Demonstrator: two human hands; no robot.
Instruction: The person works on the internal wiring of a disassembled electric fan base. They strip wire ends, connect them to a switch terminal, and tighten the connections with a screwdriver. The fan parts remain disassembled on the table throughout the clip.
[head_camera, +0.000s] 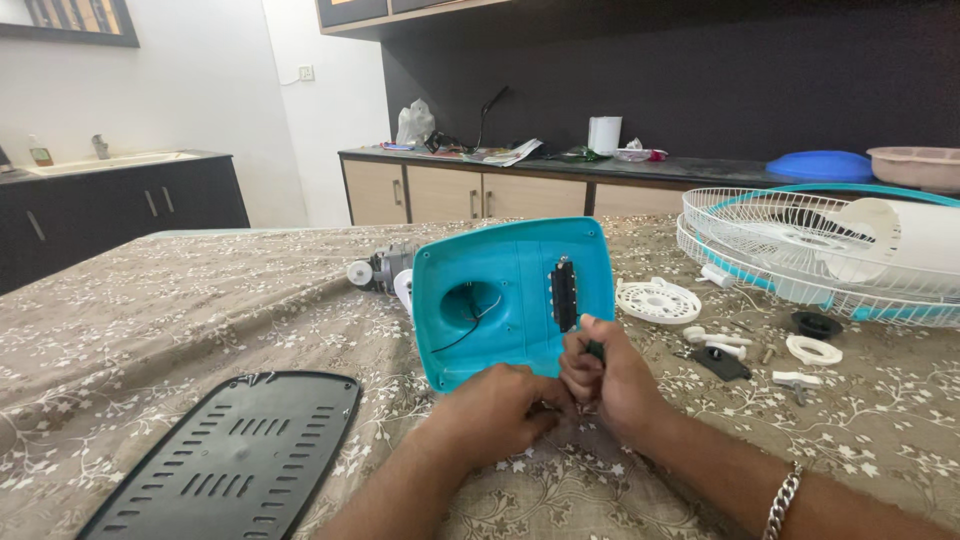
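— Two hands, one turquoise fan base?
— Yes. Left hand (497, 408) steadies the fan base (510, 295), tilted on the table (140, 330); right hand (603, 378) is fisted around one dark tool (595, 349). One black plate (235, 458) lies left.

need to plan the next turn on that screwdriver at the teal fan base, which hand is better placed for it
Right, probably. The right hand already has its grip around the dark screwdriver handle at the lower edge of the teal fan base shell. The left hand sits lower, beside it, bracing the shell's bottom edge.
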